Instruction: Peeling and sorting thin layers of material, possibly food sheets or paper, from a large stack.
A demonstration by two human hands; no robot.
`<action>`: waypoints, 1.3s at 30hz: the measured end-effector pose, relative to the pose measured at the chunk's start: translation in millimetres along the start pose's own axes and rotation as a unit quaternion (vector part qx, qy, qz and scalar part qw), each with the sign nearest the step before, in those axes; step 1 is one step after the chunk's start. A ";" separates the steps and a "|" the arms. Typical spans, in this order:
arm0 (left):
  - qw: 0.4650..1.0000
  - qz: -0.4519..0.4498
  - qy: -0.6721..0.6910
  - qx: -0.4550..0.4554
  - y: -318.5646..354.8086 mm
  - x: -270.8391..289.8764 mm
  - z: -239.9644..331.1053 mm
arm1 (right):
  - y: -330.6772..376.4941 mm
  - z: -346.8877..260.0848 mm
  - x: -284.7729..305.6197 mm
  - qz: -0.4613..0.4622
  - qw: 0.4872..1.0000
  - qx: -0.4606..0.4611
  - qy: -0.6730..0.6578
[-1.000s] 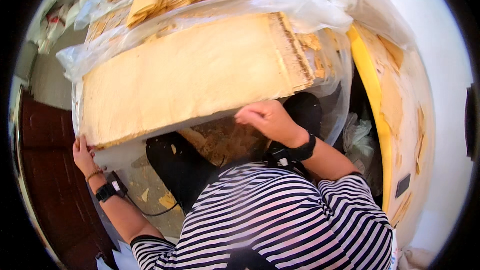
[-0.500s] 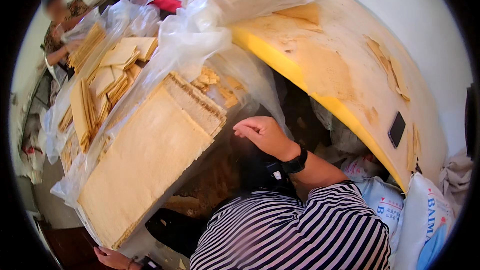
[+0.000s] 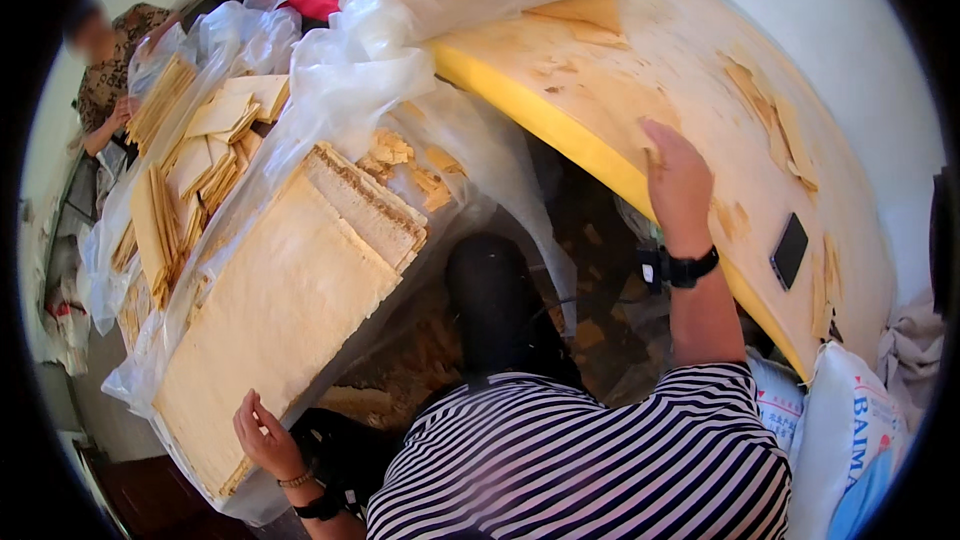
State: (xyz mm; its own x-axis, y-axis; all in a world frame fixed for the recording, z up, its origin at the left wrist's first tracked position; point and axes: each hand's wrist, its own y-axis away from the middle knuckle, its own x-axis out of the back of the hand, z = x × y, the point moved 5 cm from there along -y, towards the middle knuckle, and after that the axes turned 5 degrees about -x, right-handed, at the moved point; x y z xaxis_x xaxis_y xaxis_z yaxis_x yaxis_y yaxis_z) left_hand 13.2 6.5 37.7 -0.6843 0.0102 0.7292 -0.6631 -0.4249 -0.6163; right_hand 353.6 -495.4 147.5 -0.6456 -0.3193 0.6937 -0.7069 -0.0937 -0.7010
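Over the board (image 3: 680, 65), the right hand (image 3: 683, 185) is now held, shifted from beside the sheets (image 3: 285, 310); its grip cannot be told. On plastic (image 3: 135, 372), these are left seemingly ungripped, the left hand (image 3: 268, 438) being loosely opened by their edge.

The right hand (image 3: 682, 188) hides part of the surface (image 3: 690, 55); whether they touch is unclear. The left hand (image 3: 268, 437) covers a bit of the stack (image 3: 275, 315), contact equally unclear. The lower border cuts off 1 sack (image 3: 848, 445), partly hiding a rear sack (image 3: 778, 402). The co-worker (image 3: 128, 70) has a blurred head (image 3: 90, 32).
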 end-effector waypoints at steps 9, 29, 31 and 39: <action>0.947 0.009 0.267 0.180 33.4 5.1 1.9 | 8.1 -147.2 -10.3 -0.152 0.638 -0.298 -0.694; 0.882 0.011 0.291 0.369 153.8 58.5 -56.4 | 164.6 -474.7 -116.1 -0.296 0.699 0.545 -0.357; 0.875 0.019 0.290 0.387 161.8 63.2 -64.1 | 161.8 -476.2 -118.4 -0.315 0.683 0.540 -0.378; 0.918 0.041 0.255 0.300 91.2 73.8 -49.7 | 159.7 -497.0 -117.6 -0.377 0.611 0.600 -0.352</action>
State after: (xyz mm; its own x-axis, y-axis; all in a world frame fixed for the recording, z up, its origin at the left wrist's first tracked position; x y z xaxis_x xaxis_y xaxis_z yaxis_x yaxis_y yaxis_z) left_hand -112.9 13.5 20.5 -0.8794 0.3123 0.3593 -0.4201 -0.8641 -0.2772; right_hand 173.0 -4.2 36.0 0.3169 -0.0447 0.9474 0.2681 -0.9539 -0.1346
